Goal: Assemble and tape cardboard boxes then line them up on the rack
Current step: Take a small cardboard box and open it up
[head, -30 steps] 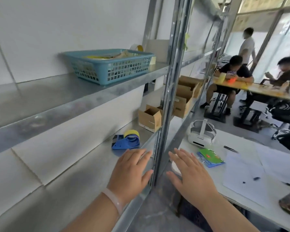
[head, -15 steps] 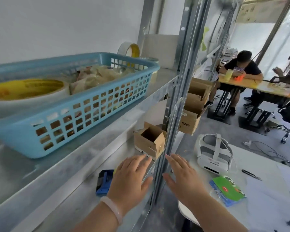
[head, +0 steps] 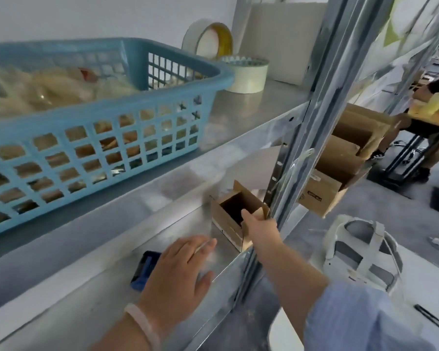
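Observation:
A small open cardboard box (head: 228,224) stands on the lower metal shelf (head: 86,300) of the rack, beside the upright post (head: 299,153). My right hand (head: 260,228) reaches forward and grips the box's near flap, thumb inside the opening. My left hand (head: 180,272) hovers flat over the shelf with straight fingers, holding nothing. It half covers a blue tape dispenser (head: 145,269). More open cardboard boxes (head: 340,168) are lined up on the rack section beyond the post.
A blue plastic basket (head: 99,138) with wrapped contents fills the upper shelf, with two tape rolls (head: 243,72) behind it. A white headset (head: 360,252) lies on the white table at right. A seated person (head: 431,117) is at a far desk.
My right hand moved forward from beside the post and took hold of the small box's flap. My left hand stayed over the shelf, and the view moved closer to the rack.

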`<state>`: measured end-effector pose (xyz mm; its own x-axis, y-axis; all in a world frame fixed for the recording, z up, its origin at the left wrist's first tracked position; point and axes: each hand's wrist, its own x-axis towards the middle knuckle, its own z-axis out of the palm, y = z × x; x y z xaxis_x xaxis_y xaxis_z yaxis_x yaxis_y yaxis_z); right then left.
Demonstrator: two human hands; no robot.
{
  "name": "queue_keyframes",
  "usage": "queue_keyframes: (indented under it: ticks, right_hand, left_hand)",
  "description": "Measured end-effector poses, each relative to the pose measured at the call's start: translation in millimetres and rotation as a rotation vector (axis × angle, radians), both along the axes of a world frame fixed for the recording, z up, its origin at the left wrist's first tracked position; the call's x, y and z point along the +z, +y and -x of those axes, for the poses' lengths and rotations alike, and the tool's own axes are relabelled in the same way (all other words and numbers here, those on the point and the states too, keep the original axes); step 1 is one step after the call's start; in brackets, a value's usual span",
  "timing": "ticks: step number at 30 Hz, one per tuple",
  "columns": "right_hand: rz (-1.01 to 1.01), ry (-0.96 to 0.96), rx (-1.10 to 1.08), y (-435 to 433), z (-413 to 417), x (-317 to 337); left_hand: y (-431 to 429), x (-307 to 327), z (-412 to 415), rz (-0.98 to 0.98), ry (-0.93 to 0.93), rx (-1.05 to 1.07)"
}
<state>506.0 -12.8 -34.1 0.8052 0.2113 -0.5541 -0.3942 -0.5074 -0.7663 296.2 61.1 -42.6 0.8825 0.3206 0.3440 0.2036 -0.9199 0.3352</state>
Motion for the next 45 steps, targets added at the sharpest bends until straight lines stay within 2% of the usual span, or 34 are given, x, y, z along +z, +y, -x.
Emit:
queue_keyframes:
  ticks: [8,15,19,25,34,41,45]
  right_hand:
    - [-0.151,0.048,-0.009,-16,-10,-26]
    - [-0.288,0.006,-0.040,-45,1,0]
    - [-0.375,-0.114,0.095,-56,24,26]
    - [-0.445,-0.100,0.368,-33,83,47]
    - [-0.329,0.017,0.793,25,180,23]
    - [-0.291,0.020,0.971,50,224,0]
    - [-0.313,-0.050,0.957,48,235,-20]
  left_hand:
    - [-21,-6,-5,0.017,-0.025,0.198]
    - [-23,8,12,0.094,-0.005,0.301]
    - [-14,20,43,0.134,-0.107,0.353]
    - [-6,27,105,0.169,-0.218,0.451]
    - [-25,-5,222,0.271,-0.176,0.716]
    - [-22,-36,262,0.337,-0.052,0.803]
    - [-18,-51,267,0.375,-0.013,0.796]
